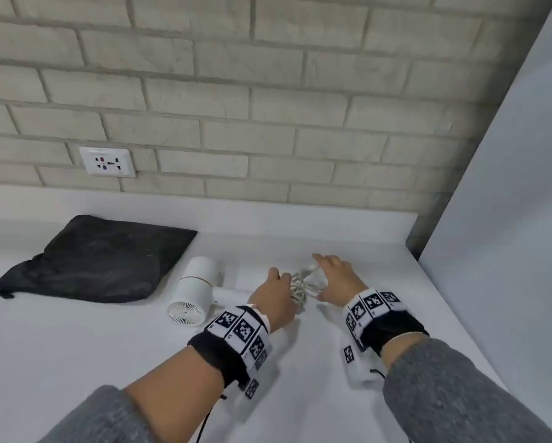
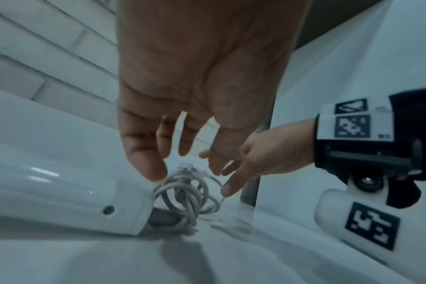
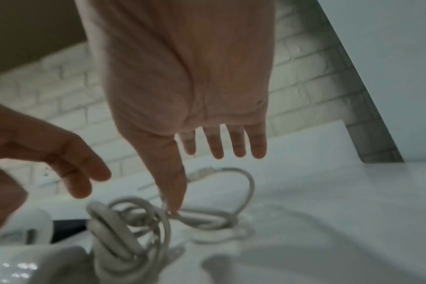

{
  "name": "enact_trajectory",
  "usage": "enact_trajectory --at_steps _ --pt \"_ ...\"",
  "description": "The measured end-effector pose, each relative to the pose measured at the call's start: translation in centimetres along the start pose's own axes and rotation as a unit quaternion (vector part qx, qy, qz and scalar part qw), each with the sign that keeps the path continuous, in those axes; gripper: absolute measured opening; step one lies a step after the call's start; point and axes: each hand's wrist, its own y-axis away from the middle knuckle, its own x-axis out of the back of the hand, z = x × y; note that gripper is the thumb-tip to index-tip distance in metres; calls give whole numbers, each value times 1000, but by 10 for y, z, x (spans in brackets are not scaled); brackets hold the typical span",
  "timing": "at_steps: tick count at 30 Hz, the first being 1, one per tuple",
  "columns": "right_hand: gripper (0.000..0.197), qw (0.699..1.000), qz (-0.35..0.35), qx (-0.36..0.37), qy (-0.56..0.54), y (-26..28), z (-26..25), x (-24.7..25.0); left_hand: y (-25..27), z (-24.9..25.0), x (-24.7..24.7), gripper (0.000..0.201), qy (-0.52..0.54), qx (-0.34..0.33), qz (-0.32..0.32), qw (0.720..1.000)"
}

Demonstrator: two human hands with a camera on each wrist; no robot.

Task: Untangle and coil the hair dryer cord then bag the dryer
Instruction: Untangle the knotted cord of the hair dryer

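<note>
- Currently both hands are hovering over the tangled cord point(image 1: 303, 284), which is lying bunched on the white bench point(image 1: 76, 346) just off the handle end of the hair dryer point(image 1: 196, 290).
- Left hand point(image 1: 276, 294) is reaching down with fingers apart and relaxed; one fingertip looks to be touching the top of the bundle, nothing gripped.
- Right hand point(image 1: 335, 278) is spreading its fingers straight above the loose loop; its thumb tip is resting on a strand in the right wrist view, not pinching it.
- Dryer is lying on its side mid-bench, grille facing the near edge.
- Black bag point(image 1: 95, 259) is lying flat toward the back left of the bench, beside the dryer; whether its mouth is open, I cannot tell.
- Progress, judging: early. Cord is knotted, uncoiled, dryer unbagged. Untangling is only starting; coiling and bagging are all remaining.
</note>
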Motion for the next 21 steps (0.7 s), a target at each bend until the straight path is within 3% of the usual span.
enact_trajectory --at_steps 2,4,6,8,9,15,19,21 --pt "91 998 -29 -29 44 -7 -2 -3 -7 1 -6 48 3 24 -36 999" --pt "87 993 -42 -65 85 -10 -3 -7 -9 -2 -11 57 -17 26 -71 997" --pt "61 993 -37 -67 93 -11 -1 -8 -9 -6 -14 62 0 33 -83 996" --pt "18 996 -47 -49 65 -6 1 -3 -8 -9 -11 61 12 25 -80 996" --pt "11 996 -66 -47 42 -2 4 -1 -8 -12 -9 61 20 25 -76 997" --pt "19 961 -177 -84 -197 43 22 13 9 -12 2 54 -20 -3 -115 993" --pt "21 926 -135 -55 -347 78 16 27 27 -12 9 44 -87 -15 -144 986" --pt "21 900 -95 -37 -424 92 9 32 36 -9 12 48 -92 -10 -131 987"
